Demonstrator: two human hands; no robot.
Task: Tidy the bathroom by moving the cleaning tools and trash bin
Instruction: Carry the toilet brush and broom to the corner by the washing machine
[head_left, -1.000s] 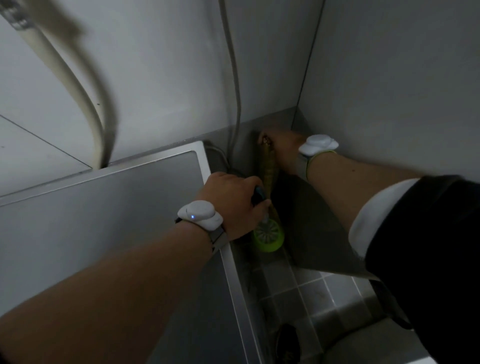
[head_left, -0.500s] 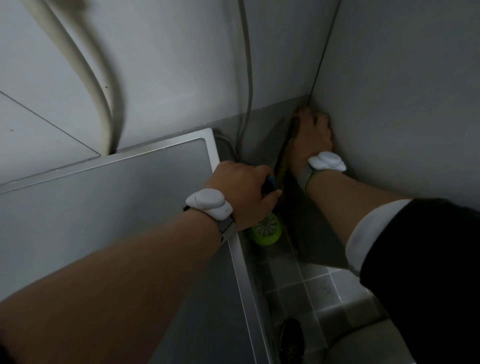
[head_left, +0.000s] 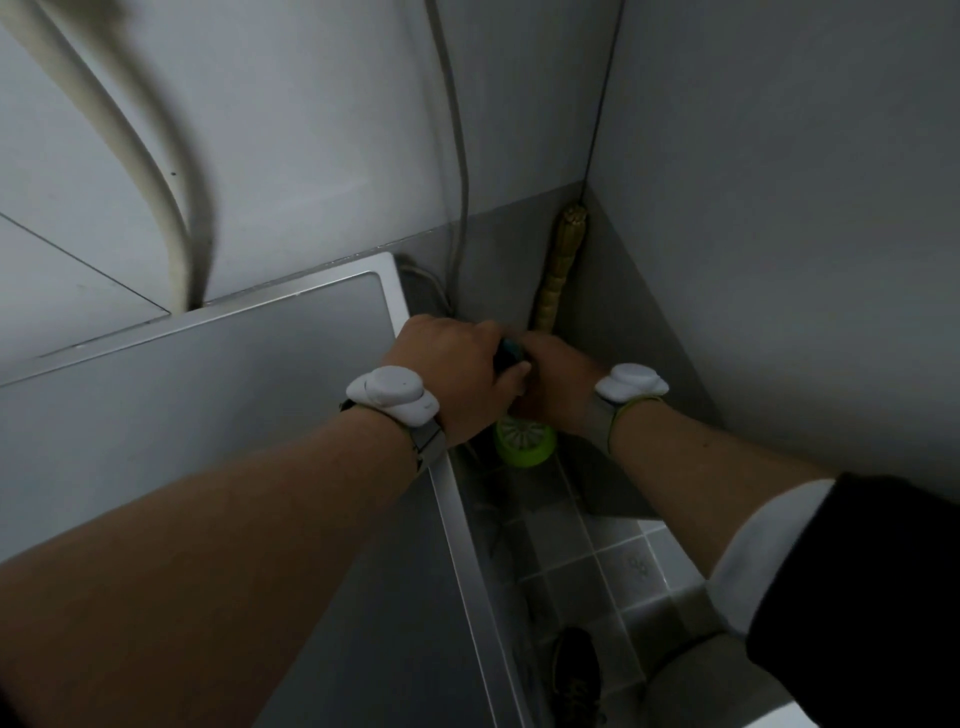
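Grey walls meet in a dim corner beside a metal cabinet (head_left: 208, 395). Left hand (head_left: 457, 374) is closed on a dark handle (head_left: 506, 353); right hand (head_left: 558, 384) grips beside it, touching. Green brush holder (head_left: 524, 441) sits on the floor below. Broom (head_left: 561, 265) leans in the corner. Advice: lift vertically, keeping clear of the broom.

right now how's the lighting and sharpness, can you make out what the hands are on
Head view: dim and grey, no glare. The hose at top left is soft and casts a wall shadow. Left hand grips a dark handle; what the right hand holds is hidden. Green holder and broom read clearly.
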